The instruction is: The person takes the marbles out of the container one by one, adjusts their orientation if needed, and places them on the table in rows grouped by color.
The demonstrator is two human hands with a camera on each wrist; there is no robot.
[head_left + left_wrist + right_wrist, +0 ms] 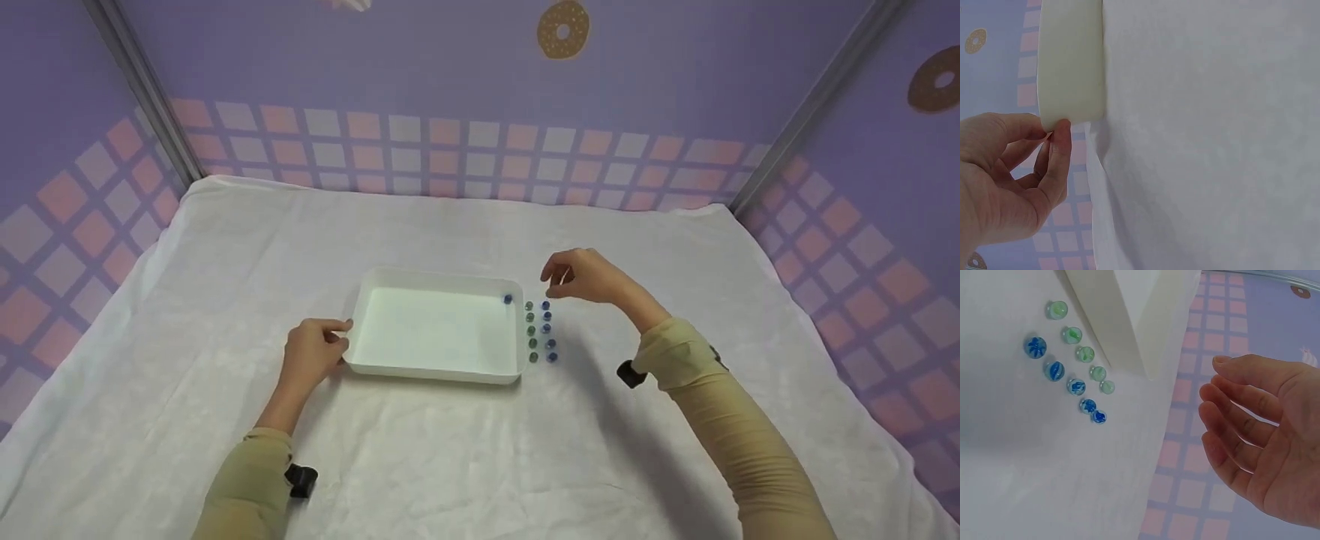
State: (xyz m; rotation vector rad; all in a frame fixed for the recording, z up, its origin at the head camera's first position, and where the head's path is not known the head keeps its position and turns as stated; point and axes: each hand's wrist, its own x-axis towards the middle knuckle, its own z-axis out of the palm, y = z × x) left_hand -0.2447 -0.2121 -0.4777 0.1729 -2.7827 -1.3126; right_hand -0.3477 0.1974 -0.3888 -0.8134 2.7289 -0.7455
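Note:
A shallow white rectangular tray lies on the cloth, and one blue marble sits inside its far right corner. My left hand pinches the tray's left end, thumb against the outer wall and forefinger at the rim. Right of the tray run two rows of glass marbles. Several green marbles make up the row nearer the wall; several blue marbles form the outer one. Above the far end of these rows hovers my right hand, fingers loosely bent with nothing between them.
A white cloth with soft wrinkles covers the table. Purple walls with pink and white checks enclose its back and both sides. Each sleeve carries a small black device at the wrist.

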